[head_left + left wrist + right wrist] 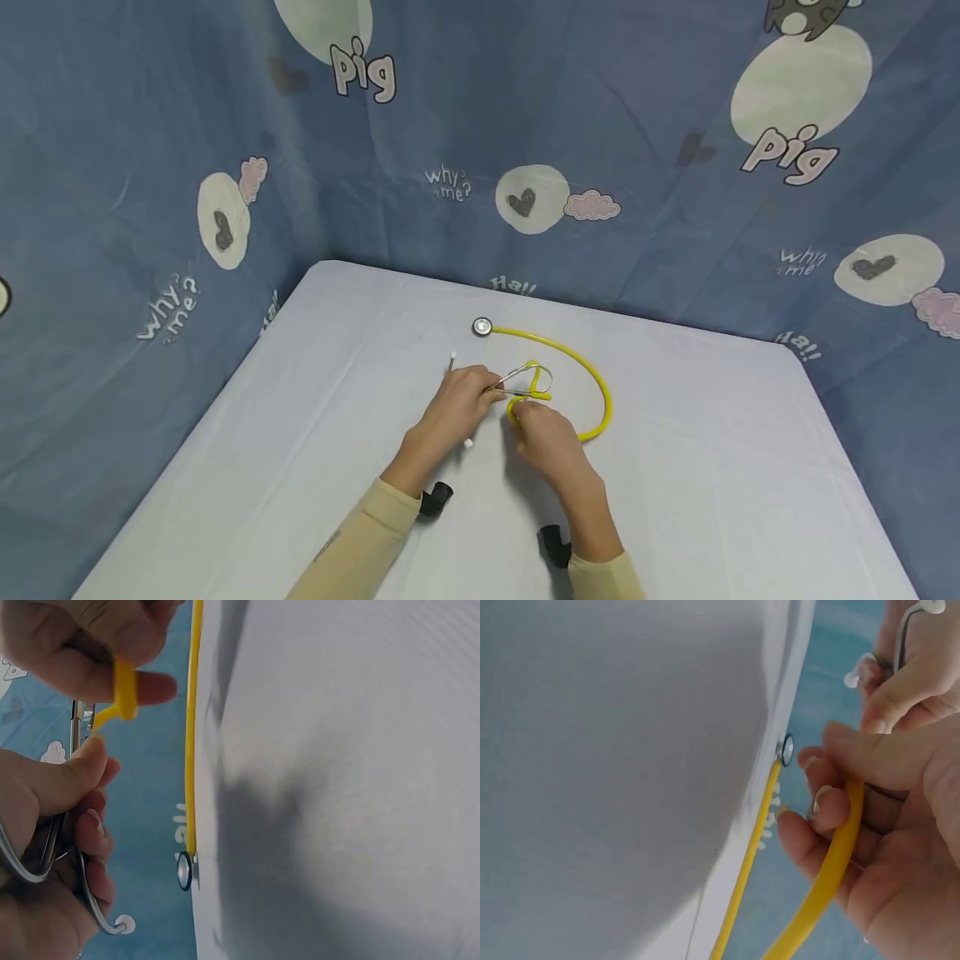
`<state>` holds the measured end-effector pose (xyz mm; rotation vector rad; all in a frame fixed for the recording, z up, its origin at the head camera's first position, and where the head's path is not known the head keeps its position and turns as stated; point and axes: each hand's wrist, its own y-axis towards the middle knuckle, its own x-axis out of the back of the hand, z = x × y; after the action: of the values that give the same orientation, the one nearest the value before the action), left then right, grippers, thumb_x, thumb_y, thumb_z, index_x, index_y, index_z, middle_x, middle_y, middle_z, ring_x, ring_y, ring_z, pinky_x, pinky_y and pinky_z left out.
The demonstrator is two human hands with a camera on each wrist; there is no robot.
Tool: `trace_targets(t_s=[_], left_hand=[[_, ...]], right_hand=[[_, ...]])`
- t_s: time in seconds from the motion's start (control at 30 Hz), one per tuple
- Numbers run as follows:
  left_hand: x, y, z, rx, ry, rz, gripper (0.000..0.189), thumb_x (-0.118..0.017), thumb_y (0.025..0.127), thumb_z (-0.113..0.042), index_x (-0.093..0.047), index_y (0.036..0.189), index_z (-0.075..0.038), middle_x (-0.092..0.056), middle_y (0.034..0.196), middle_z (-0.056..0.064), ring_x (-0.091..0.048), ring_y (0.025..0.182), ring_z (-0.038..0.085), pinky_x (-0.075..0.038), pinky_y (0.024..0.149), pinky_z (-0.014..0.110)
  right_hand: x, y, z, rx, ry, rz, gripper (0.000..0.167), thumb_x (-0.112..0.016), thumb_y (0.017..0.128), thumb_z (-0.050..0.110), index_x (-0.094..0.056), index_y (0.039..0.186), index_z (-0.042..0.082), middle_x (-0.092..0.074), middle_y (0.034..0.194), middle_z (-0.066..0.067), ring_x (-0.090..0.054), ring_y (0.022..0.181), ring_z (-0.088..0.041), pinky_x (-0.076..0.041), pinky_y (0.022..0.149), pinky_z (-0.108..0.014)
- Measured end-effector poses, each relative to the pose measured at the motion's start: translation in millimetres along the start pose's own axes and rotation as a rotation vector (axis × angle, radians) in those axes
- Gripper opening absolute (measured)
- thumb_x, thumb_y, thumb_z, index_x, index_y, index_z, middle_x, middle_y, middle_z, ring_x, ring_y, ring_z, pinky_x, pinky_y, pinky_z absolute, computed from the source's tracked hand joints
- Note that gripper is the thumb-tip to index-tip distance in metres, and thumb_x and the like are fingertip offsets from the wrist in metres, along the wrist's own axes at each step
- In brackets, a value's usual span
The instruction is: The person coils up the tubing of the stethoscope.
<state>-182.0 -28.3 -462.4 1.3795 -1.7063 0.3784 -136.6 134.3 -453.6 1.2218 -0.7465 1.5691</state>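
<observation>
Head view: left hand (465,398) has fingers clamped on metal headset (516,373), right hand (549,435) on yellow tube (607,400); overpulling could drag chestpiece (482,327) (unheld, near far edge of table (712,467)).

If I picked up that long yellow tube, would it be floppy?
The long yellow tube would probably sag, since it curves across the white tabletop. The round silver chest piece on its end might dangle heavily, since it looks metallic.
</observation>
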Motion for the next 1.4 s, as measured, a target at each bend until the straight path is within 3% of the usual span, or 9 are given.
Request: trace_targets(t_s=[0.33, 0.5, 0.7, 1.0, 1.23, 1.4], left_hand=[[-6.8, -4.7, -2.9, -0.043, 0.051, 0.015, 0.003, -0.074, 0.088, -0.016, -0.075, 0.085, -0.015, -0.067, 0.077, -0.006, -0.055, 0.069, 0.005, -0.045, 0.064, 0.021], [-4.6, -4.1, -5.2, -0.056, 0.088, 0.037, 0.009, -0.074, 0.087, -0.018, -0.073, 0.079, -0.02, -0.067, 0.078, -0.008, -0.056, 0.07, 0.007, -0.046, 0.066, 0.025], [-0.7, -4.5, -5.7, -0.065, 0.1, 0.05, 0.004, -0.075, 0.087, -0.024, -0.075, 0.083, -0.022, -0.07, 0.082, -0.009, -0.061, 0.076, 0.007, -0.05, 0.071, 0.027], [5.5, -3.1, -10.1, -0.076, 0.061, 0.134, 0.007, -0.075, 0.087, -0.026, -0.078, 0.09, -0.02, -0.071, 0.085, -0.008, -0.062, 0.078, 0.006, -0.051, 0.074, 0.026], [2.1, -4.0, -15.8, -0.185, 0.054, 0.218, 0.007, -0.074, 0.088, -0.025, -0.077, 0.092, -0.02, -0.071, 0.086, -0.011, -0.059, 0.077, 0.002, -0.05, 0.074, 0.023], [1.5, -5.8, -18.1, -0.242, 0.037, 0.242, 0.005, -0.073, 0.089, -0.026, -0.075, 0.09, -0.022, -0.068, 0.084, -0.012, -0.056, 0.074, 0.001, -0.049, 0.071, 0.021]], right_hand=[[1, -4.7, 4, 0.059, -0.041, -0.047, 0.022, -0.068, 0.085, -0.001, -0.055, 0.073, 0.012, -0.057, 0.07, 0.001, -0.051, 0.063, -0.015, -0.039, 0.057, -0.028], [11, -6.9, 4, 0.081, 0.012, -0.097, 0.027, -0.069, 0.085, 0.0, -0.054, 0.068, 0.014, -0.052, 0.064, 0.004, -0.047, 0.06, -0.012, -0.037, 0.056, -0.025], [20, -8.9, -2, 0.114, 0.08, -0.165, 0.012, -0.071, 0.085, 0.0, -0.07, 0.081, 0.01, -0.061, 0.074, 0.007, -0.056, 0.069, -0.008, -0.046, 0.064, -0.024], [27, -9.4, -10, 0.154, 0.152, -0.256, 0.013, -0.074, 0.083, -0.002, -0.076, 0.088, 0.01, -0.065, 0.078, 0.006, -0.057, 0.071, -0.006, -0.049, 0.065, -0.021], [38, -12.7, -22, 0.153, 0.194, -0.331, 0.016, -0.08, 0.078, 0.0, -0.077, 0.083, 0.015, -0.066, 0.076, 0.008, -0.057, 0.068, -0.004, -0.048, 0.06, -0.019], [43, -13.6, -31, 0.192, 0.178, -0.382, 0.019, -0.083, 0.073, -0.001, -0.078, 0.083, 0.014, -0.071, 0.079, 0.006, -0.063, 0.074, -0.009, -0.051, 0.066, -0.024]])
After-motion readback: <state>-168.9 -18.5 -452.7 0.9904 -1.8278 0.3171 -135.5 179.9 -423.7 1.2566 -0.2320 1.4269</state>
